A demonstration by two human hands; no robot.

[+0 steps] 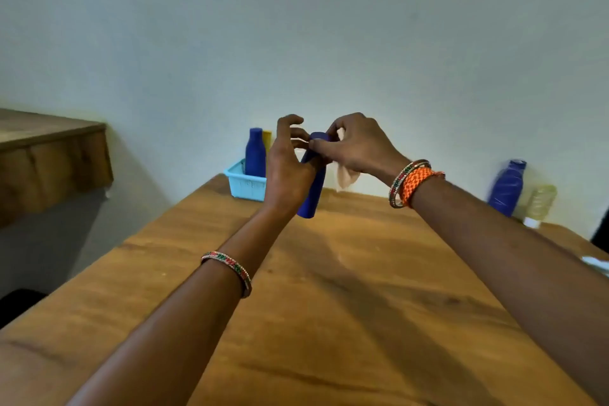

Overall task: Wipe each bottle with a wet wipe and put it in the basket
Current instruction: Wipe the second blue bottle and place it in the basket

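My left hand (pixel 287 171) grips a blue bottle (pixel 312 189) around its body and holds it tilted above the wooden table (pixel 329 290). My right hand (pixel 354 145) pinches a pale wet wipe (pixel 346 176) against the bottle's cap end, and the wipe's loose end hangs below the palm. Behind my hands a light blue basket (pixel 242 181) stands at the table's far edge. It holds an upright blue bottle (pixel 255 153) with a yellow bottle (pixel 267 138) partly hidden behind it.
Against the wall at the far right stand another blue bottle (pixel 506 188) and a clear yellowish bottle (pixel 538 204). A white object (pixel 596 264) lies at the right table edge. A wooden counter (pixel 49 155) juts in at the left.
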